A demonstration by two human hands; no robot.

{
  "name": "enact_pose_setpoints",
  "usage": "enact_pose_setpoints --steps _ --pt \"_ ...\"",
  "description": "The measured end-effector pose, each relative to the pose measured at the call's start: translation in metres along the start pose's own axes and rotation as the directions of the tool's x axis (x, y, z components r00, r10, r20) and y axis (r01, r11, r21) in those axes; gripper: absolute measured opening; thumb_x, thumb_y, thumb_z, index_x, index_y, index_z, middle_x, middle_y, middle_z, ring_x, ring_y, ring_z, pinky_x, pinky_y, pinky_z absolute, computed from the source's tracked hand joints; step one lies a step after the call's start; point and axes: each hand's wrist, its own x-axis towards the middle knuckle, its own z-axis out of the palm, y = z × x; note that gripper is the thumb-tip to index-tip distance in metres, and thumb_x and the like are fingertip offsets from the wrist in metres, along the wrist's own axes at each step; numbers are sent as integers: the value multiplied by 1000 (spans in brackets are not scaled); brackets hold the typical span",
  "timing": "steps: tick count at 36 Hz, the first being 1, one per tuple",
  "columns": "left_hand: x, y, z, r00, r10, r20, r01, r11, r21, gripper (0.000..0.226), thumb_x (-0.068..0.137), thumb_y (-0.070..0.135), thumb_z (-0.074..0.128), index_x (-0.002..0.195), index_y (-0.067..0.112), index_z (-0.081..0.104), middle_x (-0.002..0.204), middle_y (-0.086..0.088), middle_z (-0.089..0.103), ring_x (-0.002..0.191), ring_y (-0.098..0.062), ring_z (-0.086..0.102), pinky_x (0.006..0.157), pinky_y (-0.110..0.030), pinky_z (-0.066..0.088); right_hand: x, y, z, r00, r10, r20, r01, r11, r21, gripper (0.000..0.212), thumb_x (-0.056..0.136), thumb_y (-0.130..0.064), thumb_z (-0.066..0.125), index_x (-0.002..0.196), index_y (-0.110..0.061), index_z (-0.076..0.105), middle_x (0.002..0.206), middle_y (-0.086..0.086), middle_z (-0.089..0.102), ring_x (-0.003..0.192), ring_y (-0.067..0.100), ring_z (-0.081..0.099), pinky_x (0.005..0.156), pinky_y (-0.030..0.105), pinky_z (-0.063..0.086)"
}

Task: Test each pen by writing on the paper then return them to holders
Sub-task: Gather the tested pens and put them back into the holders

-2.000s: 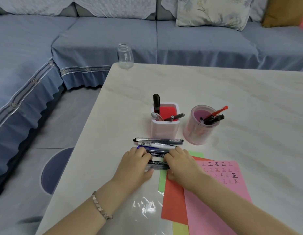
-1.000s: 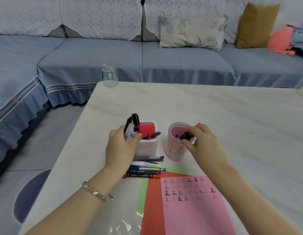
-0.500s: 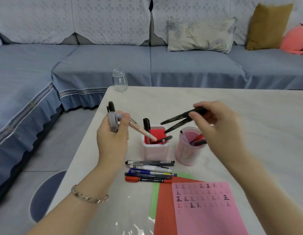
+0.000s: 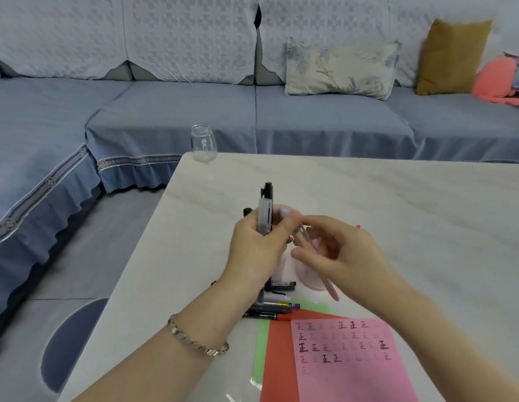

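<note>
Head view: over the counter we see the left hand gripping a pen bundle upright while the right hand pinches one pale pink pen from it, likely to test on the pink paper.

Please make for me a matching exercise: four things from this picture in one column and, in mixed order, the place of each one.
Things
1. jar
2. bracelet
3. pink paper
4. upright pens

Places
A. in the left hand
B. on the red paper
C. at the table's far corner
D. on the left wrist

Pairs: 1-C, 2-D, 3-B, 4-A
</note>
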Motion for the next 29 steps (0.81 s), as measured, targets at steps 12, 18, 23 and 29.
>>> enact_pose_setpoints --steps 12,18,23,29 --pt "-3 -20 -6 951 -293 -101 301 951 73 17 95 32 49 87 17 50 80 0 61 46 -7 37 38 -16 28 8 58 -18 905 54 -422 -15 995 95 54 93 -5 44 107 -57 35 73 2 60 55 10 63 61 31 51" --pt "-10 -19 -21 924 -383 -25 377 918 -120 12 95 12 35 91 12 46 72 -4 61 46 -8 33 38 -17 20 9 72 6 968 114 -222 -160 967 -200 20 86 -7 57 98 -19 68 71 -21 52 75 16 54 72 28 43" --pt "-17 -22 -24 881 -451 142 472 837 -275 27 96 7 28 96 3 56 66 -5 64 45 -9 40 35 -17 27 -2 55 -2 963 79 -256 -131 973 -190 14 82 -11 64 83 -23 72 67 -26 54 66 -8 51 61 5 35" --pt "-30 -22 -21 826 -424 370 540 782 -310 25 90 10 43 106 0 59 82 -12 68 57 -11 48 46 -20 39 -21 18 3 958 232 -170 -175 939 298 14 84 -13 62 84 -24 71 74 -10 67 63 -1 56 60 12 40"
